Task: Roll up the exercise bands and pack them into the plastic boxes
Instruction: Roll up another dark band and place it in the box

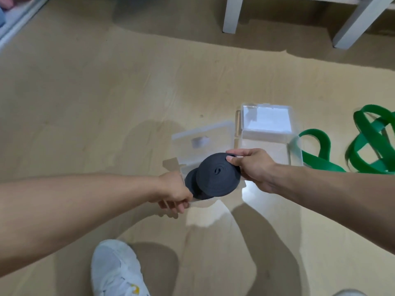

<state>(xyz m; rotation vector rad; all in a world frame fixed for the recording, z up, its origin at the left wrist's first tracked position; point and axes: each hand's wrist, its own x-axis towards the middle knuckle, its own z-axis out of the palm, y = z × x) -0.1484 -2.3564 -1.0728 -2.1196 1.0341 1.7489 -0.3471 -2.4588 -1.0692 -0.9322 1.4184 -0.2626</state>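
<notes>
My right hand (253, 167) pinches a rolled black exercise band (215, 175) by its right edge, thumb on top, and holds it over the near clear plastic box (181, 165). A second black roll (193, 186) sits lower, partly hidden behind the first, inside that box. My left hand (174, 192) grips the box's front left corner. The box's lid (203, 138) stands open behind it. A second clear plastic box (296, 152) with its lid (268, 121) open sits on the floor to the right. An unrolled green band (367, 150) lies in loops at the far right.
Everything sits on a light wooden floor (106, 103). White furniture legs (232, 14) stand at the top right. My white shoe (116, 271) is at the bottom centre, and another shoe tip (350, 293) shows at the bottom right.
</notes>
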